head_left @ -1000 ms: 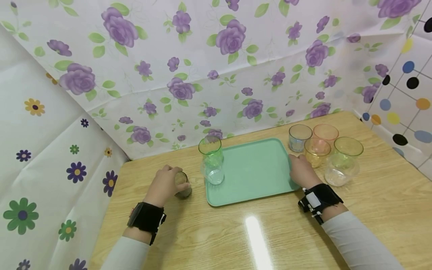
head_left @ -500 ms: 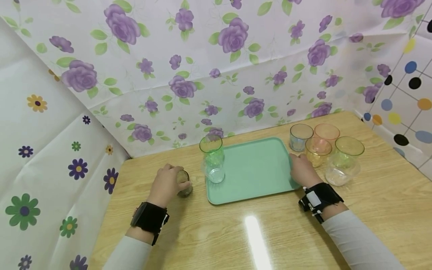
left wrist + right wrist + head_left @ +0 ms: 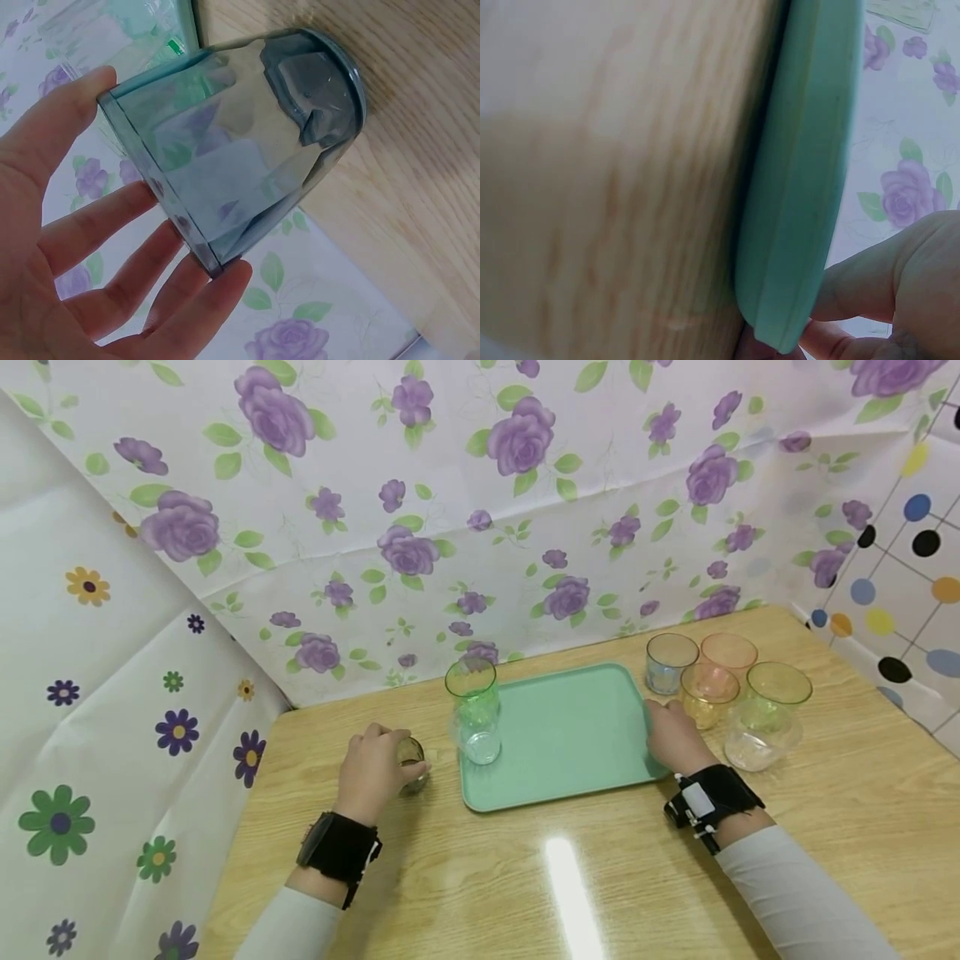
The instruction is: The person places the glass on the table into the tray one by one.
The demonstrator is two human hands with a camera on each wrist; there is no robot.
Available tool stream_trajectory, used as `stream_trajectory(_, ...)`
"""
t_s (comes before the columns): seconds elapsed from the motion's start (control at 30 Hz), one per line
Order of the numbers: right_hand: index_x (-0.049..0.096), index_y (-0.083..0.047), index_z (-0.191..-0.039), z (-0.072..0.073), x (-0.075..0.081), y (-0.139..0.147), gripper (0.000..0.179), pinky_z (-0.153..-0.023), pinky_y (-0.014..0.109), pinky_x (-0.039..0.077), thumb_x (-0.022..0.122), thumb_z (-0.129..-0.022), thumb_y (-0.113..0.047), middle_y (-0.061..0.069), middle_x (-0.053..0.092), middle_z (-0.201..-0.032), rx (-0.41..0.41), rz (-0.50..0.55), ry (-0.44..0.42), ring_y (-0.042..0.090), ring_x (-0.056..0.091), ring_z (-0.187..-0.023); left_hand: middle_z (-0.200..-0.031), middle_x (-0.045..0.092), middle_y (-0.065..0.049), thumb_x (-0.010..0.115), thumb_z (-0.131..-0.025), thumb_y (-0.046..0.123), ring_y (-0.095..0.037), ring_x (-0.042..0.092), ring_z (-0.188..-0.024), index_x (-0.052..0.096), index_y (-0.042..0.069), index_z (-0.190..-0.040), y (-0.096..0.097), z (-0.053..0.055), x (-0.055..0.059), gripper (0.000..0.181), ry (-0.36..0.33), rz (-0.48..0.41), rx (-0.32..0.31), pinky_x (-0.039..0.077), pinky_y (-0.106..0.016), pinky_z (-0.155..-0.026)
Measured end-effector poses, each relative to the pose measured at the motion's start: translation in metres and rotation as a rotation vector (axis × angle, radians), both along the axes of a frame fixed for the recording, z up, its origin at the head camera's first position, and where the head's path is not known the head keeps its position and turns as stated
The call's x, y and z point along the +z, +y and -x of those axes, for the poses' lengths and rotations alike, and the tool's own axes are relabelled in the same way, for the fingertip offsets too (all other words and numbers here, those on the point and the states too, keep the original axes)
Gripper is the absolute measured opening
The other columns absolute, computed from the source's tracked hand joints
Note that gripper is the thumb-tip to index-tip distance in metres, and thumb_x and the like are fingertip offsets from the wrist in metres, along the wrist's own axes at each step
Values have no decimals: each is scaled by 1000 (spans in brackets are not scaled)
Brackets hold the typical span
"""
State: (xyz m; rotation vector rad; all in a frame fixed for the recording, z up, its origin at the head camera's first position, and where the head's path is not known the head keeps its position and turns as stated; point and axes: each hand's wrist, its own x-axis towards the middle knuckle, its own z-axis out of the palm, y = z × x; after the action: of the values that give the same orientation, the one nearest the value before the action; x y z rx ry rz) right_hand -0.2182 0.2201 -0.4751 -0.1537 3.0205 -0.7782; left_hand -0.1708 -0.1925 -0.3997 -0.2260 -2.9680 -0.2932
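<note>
My left hand (image 3: 372,770) holds a smoky grey drinking glass (image 3: 412,777) by its rim, left of the green tray (image 3: 562,735). In the left wrist view the thumb is on one side of the rim of the glass (image 3: 240,150), the fingers on the other, and its base is down at the wood. My right hand (image 3: 677,737) pinches the tray's right edge, the thumb above and a fingertip underneath in the right wrist view. On the tray's left end a green glass (image 3: 474,697) stands behind a clear glass (image 3: 482,746), overlapping in the head view.
Right of the tray stand several glasses: a blue one (image 3: 667,672), a pink one (image 3: 731,652), an amber one (image 3: 705,702), a yellow-green one (image 3: 780,681) and a clear one (image 3: 750,750). Flowered sheeting (image 3: 420,618) rises behind the wooden table (image 3: 480,877).
The left wrist has shifted slightly to the right, its hand still on the smoky glass. The right hand keeps its hold on the tray edge. The head view has drifted a little.
</note>
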Motion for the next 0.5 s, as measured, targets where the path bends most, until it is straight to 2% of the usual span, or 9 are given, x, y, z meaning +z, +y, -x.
stream_trajectory(0.3,41,22,-138,0,-2,2,53,-76,58,53,51,-87,13,44,49,-116,6,4,5,50,54,-98,-112,65,-25,87,-80,37,-45,61,-95,72,2,-123,1,-3,6,57,-9,15,15,56,-55,-81)
stream_trajectory(0.5,43,21,-138,1,-2,2,53,-76,58,53,52,-86,13,44,49,-116,10,9,4,50,54,-98,-109,67,-24,87,-79,41,-42,64,-93,74,2,-120,10,-5,14,57,-5,44,-11,55,-56,-86)
